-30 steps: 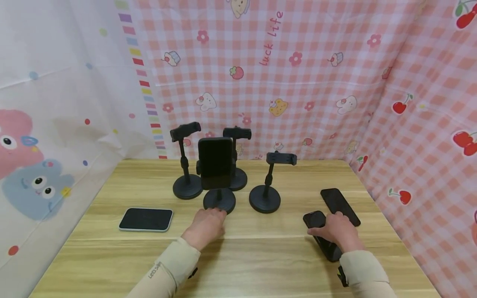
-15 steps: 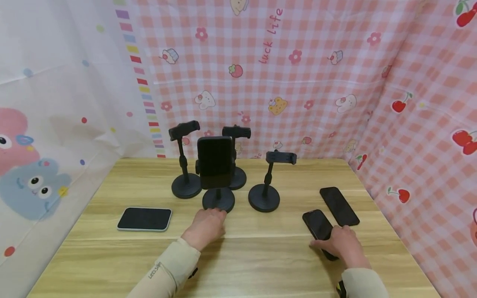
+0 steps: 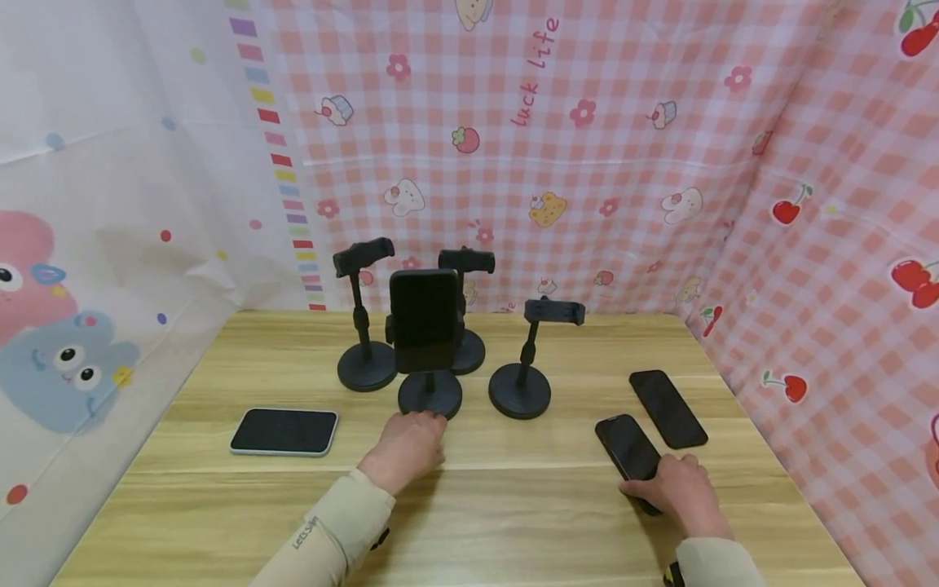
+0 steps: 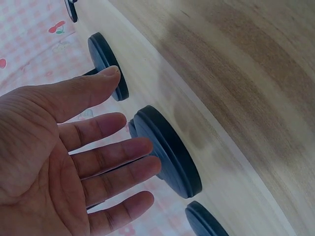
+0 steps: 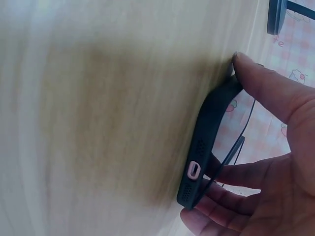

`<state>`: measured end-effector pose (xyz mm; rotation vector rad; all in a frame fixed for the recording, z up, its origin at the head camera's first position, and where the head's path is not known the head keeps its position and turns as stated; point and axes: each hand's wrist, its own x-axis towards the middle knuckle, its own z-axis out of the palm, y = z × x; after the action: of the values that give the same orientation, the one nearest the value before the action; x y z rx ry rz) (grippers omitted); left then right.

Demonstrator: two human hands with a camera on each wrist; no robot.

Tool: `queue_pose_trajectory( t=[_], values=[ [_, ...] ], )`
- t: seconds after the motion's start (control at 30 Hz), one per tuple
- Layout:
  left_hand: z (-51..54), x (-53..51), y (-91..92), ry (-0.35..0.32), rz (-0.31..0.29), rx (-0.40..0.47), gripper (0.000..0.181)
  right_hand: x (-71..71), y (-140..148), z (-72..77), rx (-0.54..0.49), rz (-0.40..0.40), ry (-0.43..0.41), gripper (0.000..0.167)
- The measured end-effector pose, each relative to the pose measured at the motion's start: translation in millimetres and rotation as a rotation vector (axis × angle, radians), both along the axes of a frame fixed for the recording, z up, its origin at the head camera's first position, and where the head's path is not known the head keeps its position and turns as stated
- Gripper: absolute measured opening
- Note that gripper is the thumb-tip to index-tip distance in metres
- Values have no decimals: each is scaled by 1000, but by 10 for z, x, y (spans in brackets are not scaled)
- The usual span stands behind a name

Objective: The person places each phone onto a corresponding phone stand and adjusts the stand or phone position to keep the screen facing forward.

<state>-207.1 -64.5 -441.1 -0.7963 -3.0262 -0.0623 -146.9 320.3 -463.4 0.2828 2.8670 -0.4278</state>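
Black smartphone (image 3: 629,448) lies screen up on wooden table (image 3: 513,514), your right side; your right hand (image 3: 682,491) pinches near end by edges, likely sparing screen. Your left hand (image 3: 411,444), fingers straight, rests at phone-stand base (image 3: 430,397), perhaps for steadying; contact unclear.

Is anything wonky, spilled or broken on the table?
I see nothing spilled or broken. One thing looks a bit wonky: the empty black clamp atop the black round-based phone stand at the back left slants, its right end higher. A second black clamp, behind the upright rectangular black phone, looks nearly level.
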Motion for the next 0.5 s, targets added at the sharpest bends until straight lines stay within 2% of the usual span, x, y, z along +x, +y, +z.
queue_pose_trajectory(
  t=[0.2, 0.5],
  values=[
    [-14, -1, 12, 9, 2, -7, 16, -1, -18, -33, 11, -3, 25, 87],
    [-37, -6, 32, 8, -5, -13, 14, 25, -42, -16, 0, -15, 7, 82]
  ],
)
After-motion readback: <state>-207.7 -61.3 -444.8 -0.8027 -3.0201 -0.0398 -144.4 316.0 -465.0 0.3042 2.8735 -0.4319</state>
